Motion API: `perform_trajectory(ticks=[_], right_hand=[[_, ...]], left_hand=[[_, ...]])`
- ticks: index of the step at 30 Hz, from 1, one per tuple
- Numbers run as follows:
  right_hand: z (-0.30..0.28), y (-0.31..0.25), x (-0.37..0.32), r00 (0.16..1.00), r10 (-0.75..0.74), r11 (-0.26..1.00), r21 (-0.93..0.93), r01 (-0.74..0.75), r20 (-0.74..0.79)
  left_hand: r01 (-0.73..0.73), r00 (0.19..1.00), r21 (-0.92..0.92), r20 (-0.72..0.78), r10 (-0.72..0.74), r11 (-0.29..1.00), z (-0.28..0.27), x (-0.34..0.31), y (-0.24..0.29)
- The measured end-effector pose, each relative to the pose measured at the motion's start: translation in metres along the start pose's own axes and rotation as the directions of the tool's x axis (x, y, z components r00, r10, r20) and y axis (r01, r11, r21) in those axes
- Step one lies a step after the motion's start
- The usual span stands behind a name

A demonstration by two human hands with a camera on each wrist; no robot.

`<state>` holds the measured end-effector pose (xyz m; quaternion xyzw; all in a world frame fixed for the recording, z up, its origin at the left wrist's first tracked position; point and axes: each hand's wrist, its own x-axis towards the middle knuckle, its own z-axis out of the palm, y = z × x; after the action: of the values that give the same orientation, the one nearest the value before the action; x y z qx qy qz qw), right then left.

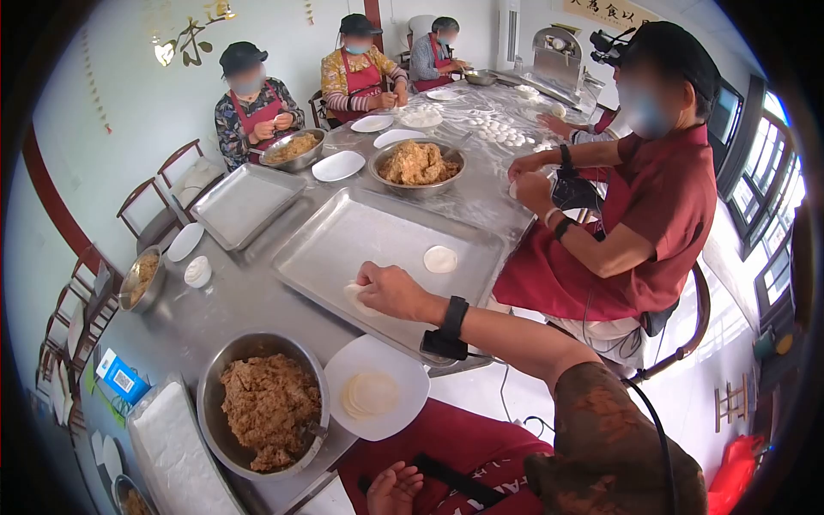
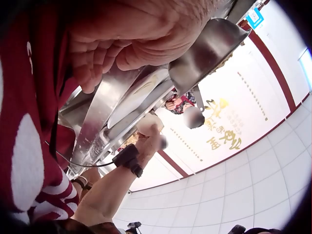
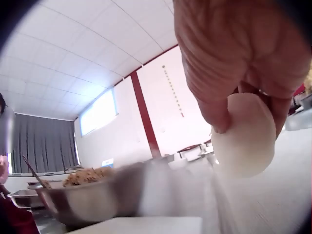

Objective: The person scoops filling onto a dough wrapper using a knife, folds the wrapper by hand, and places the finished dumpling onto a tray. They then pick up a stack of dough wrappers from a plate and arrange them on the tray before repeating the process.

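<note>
My right hand [image 1: 396,292] reaches over the large metal tray [image 1: 322,245], pinching a round white dough wrapper [image 3: 246,144] between thumb and fingers. In the right wrist view the wrapper hangs from the fingertips. Another round wrapper [image 1: 440,259] lies flat on the tray, towards its right side. Down by my apron [image 1: 429,446], my left hand [image 1: 395,489] holds nothing, its fingers loosely bent. The left wrist view shows this palm [image 2: 146,41] near a white plate [image 2: 134,100]. Several wrappers [image 1: 371,393] lie stacked on that plate, close to the table edge.
A steel bowl of minced filling [image 1: 270,408] stands left of the plate. Further up the table are a second tray [image 1: 245,202], another filling bowl [image 1: 418,165] and white plates [image 1: 339,166]. A person in a red apron [image 1: 635,189] sits at the right; others work at the far side.
</note>
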<state>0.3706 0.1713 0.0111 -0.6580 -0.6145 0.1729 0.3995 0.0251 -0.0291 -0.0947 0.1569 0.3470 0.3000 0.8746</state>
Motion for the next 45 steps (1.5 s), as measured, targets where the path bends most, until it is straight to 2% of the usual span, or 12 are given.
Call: perform_trajectory(ticks=[2,6,9,10,15,17,18,21,27,33,39,45], right_hand=[[-0.008,-0.025,-0.006,1.0,-0.016,0.993,0.119,0.015,0.011],[-0.003,-0.051,-0.022,0.965,0.011,0.833,0.531,-0.153,0.261],[0.008,-0.052,-0.035,0.935,-0.021,0.87,0.468,-0.158,0.355],[0.013,-0.048,-0.041,0.961,-0.095,0.909,0.416,-0.022,0.258],[-0.01,0.018,-0.02,0.99,-0.13,0.969,0.217,0.116,0.053],[-0.028,0.066,-0.01,0.993,-0.088,0.996,0.005,0.088,-0.085],[-0.041,0.082,-0.007,0.995,0.013,0.986,-0.163,-0.029,-0.099],[-0.069,0.146,-0.006,0.965,0.127,0.829,-0.51,-0.23,-0.229],[-0.084,0.158,-0.015,0.974,0.225,0.823,-0.528,-0.209,-0.034],[-0.081,0.158,-0.019,0.988,0.153,0.814,-0.57,-0.112,0.025],[-0.076,0.142,-0.024,0.969,0.246,0.779,-0.598,-0.191,0.011],[-0.079,0.11,-0.038,0.999,0.034,0.87,-0.493,-0.032,-0.004]], left_hand=[[-0.002,1.0,-0.006,0.004,0.002,1.0,-0.004,0.0,-0.002],[-0.007,1.0,0.011,-0.015,0.007,1.0,-0.003,-0.001,-0.002],[-0.003,1.0,0.035,-0.021,0.003,0.999,0.001,-0.001,-0.001],[0.004,1.0,0.038,-0.028,-0.003,0.999,0.001,0.0,-0.001],[0.031,0.995,0.093,-0.101,-0.022,0.995,0.015,-0.003,0.002],[0.058,0.991,0.058,-0.126,-0.05,0.997,-0.009,0.019,-0.005],[0.066,0.989,0.038,-0.134,-0.06,0.997,-0.018,0.028,-0.008],[0.083,0.99,0.017,-0.116,-0.081,0.996,-0.017,0.03,-0.007],[0.101,0.99,0.028,-0.106,-0.098,0.994,-0.014,0.036,-0.006],[0.087,0.989,0.041,-0.123,-0.081,0.995,0.005,0.034,0.0],[0.038,0.992,0.063,-0.125,-0.03,0.997,0.036,0.019,0.013],[-0.029,0.998,0.081,-0.054,0.034,0.996,0.052,0.006,0.023]])
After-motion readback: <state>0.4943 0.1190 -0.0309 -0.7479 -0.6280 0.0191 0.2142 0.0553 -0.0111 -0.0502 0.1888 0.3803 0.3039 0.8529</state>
